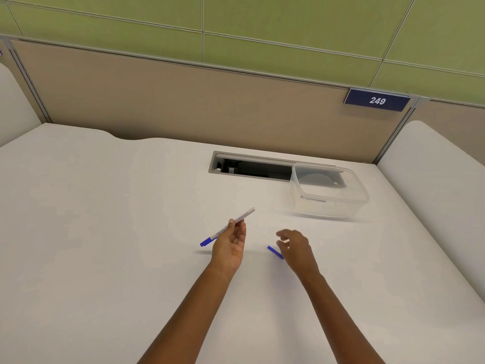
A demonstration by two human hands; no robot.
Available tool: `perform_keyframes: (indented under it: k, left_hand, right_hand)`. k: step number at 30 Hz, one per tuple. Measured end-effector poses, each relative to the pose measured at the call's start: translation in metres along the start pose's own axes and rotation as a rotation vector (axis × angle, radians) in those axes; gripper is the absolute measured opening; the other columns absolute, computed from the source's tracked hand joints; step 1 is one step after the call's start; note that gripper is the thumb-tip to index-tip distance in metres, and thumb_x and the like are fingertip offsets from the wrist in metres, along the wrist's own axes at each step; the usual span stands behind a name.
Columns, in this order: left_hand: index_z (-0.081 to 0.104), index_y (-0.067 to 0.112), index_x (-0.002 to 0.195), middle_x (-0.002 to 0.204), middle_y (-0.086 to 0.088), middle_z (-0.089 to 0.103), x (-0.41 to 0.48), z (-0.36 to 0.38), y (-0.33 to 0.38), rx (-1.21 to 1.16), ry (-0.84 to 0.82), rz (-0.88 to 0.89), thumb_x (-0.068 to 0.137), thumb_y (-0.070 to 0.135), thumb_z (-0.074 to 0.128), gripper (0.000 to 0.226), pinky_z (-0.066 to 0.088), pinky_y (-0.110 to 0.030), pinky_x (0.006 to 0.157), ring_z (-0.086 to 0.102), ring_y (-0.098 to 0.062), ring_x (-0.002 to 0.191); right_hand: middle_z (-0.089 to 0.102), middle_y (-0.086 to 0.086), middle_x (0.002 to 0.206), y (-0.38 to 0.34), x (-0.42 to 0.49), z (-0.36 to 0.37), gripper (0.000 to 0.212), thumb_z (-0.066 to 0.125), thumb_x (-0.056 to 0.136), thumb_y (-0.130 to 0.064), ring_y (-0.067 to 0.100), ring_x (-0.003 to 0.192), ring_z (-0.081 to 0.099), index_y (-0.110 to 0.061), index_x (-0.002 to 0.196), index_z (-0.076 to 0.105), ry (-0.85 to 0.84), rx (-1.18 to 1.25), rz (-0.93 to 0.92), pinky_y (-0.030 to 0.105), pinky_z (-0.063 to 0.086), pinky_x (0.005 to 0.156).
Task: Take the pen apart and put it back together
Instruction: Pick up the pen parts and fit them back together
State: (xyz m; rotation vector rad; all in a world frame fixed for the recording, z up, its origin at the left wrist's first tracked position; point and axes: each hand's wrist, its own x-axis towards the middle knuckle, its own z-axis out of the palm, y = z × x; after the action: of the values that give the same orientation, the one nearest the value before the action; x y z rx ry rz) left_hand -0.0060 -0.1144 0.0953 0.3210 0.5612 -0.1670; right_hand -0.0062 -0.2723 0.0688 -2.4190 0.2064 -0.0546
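My left hand point(231, 245) holds a white pen body point(242, 216) between thumb and fingertips, above the white desk point(105, 232). Printed text runs along the barrel, and its blue end point(206, 242) points down to the left. A separate blue pen piece point(274, 252) lies on the desk under my right hand point(296, 248). That hand hovers over it with its fingers loosely curled and apart, and whether they touch the piece is unclear.
A clear plastic container point(328, 193) stands at the back right, partly over a recessed cable slot point(249, 168) in the desk. A beige partition point(183, 101) with a blue "249" sign point(377, 100) rises behind.
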Motion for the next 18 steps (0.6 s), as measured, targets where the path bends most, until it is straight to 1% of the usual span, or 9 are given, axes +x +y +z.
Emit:
perform_keyframes:
  k: [2,3,5,7,9,11,14,16,18]
  left_hand:
    - [0.057,-0.002,0.079,0.080,-0.015,0.063,0.001,0.000,0.000,0.002,0.002,0.002,0.089,0.006,0.053,0.013,0.057,-0.024,0.056,0.069,-0.015,0.049]
    - [0.057,-0.001,0.079,0.077,-0.015,0.064,0.002,-0.001,0.000,0.003,0.001,0.002,0.089,0.006,0.053,0.013,0.057,-0.023,0.056,0.069,-0.015,0.049]
    - [0.057,-0.001,0.079,0.063,-0.013,0.070,0.004,-0.002,0.000,0.007,0.000,0.000,0.089,0.006,0.053,0.013,0.057,-0.024,0.057,0.069,-0.015,0.049]
    - [0.058,-0.001,0.079,0.054,-0.010,0.070,0.006,-0.003,0.000,0.017,0.005,0.001,0.089,0.007,0.053,0.014,0.058,-0.026,0.070,0.069,-0.015,0.050]
    - [0.058,0.000,0.078,0.053,-0.009,0.070,0.007,-0.004,0.000,0.028,0.014,0.007,0.090,0.007,0.053,0.014,0.054,-0.029,0.082,0.069,-0.014,0.050]
    - [0.058,0.000,0.078,0.057,-0.010,0.070,0.007,-0.004,0.000,0.035,0.015,0.014,0.089,0.007,0.053,0.014,0.057,-0.026,0.075,0.069,-0.014,0.050]
    - [0.058,0.000,0.078,0.077,-0.014,0.064,0.006,-0.006,-0.002,0.041,0.011,0.026,0.090,0.006,0.053,0.014,0.058,-0.022,0.055,0.069,-0.013,0.050]
    - [0.058,0.000,0.078,0.081,-0.013,0.062,0.005,-0.006,-0.004,0.060,0.017,0.029,0.090,0.006,0.053,0.014,0.058,-0.022,0.053,0.069,-0.013,0.050]
    - [0.058,0.000,0.078,0.077,-0.013,0.064,0.004,-0.006,-0.007,0.075,0.020,0.034,0.089,0.006,0.053,0.014,0.057,-0.022,0.053,0.068,-0.013,0.049]
  right_hand:
    - [0.058,0.015,0.115,0.011,-0.004,0.007,0.025,0.053,0.087,-0.010,0.026,0.102,0.058,-0.007,0.112,0.058,-0.061,-0.073,0.055,0.028,0.042,0.086]
    - [0.057,0.015,0.115,0.015,-0.006,0.010,0.027,0.054,0.087,-0.012,0.026,0.103,0.057,-0.007,0.113,0.057,-0.075,-0.101,0.070,0.029,0.043,0.085]
    - [0.057,0.015,0.113,0.019,-0.010,0.014,0.026,0.055,0.086,-0.013,0.026,0.103,0.056,-0.006,0.111,0.057,-0.067,-0.143,0.073,0.032,0.044,0.084]
    - [0.058,0.015,0.108,0.020,-0.012,0.017,0.021,0.055,0.086,-0.012,0.027,0.101,0.055,-0.004,0.105,0.060,-0.032,-0.172,0.053,0.034,0.046,0.080]
    - [0.059,0.016,0.104,0.020,-0.012,0.018,0.016,0.053,0.086,-0.010,0.028,0.096,0.055,-0.003,0.097,0.061,-0.010,-0.185,0.036,0.035,0.046,0.077]
    - [0.059,0.016,0.101,0.021,-0.012,0.017,0.013,0.052,0.086,-0.008,0.027,0.093,0.055,-0.003,0.094,0.061,-0.002,-0.173,0.033,0.034,0.045,0.074]
    - [0.064,0.013,0.095,0.017,-0.012,0.012,0.011,0.052,0.085,-0.005,0.024,0.083,0.058,-0.004,0.089,0.062,0.034,-0.003,0.086,0.029,0.043,0.068]
    - [0.066,0.010,0.088,0.009,-0.012,0.007,0.008,0.055,0.084,-0.005,0.021,0.078,0.058,-0.005,0.085,0.063,0.064,0.160,0.093,0.024,0.041,0.062]
    - [0.064,0.004,0.081,-0.003,-0.012,0.000,0.006,0.057,0.083,-0.007,0.020,0.073,0.058,-0.008,0.083,0.063,0.084,0.288,0.070,0.018,0.041,0.058]
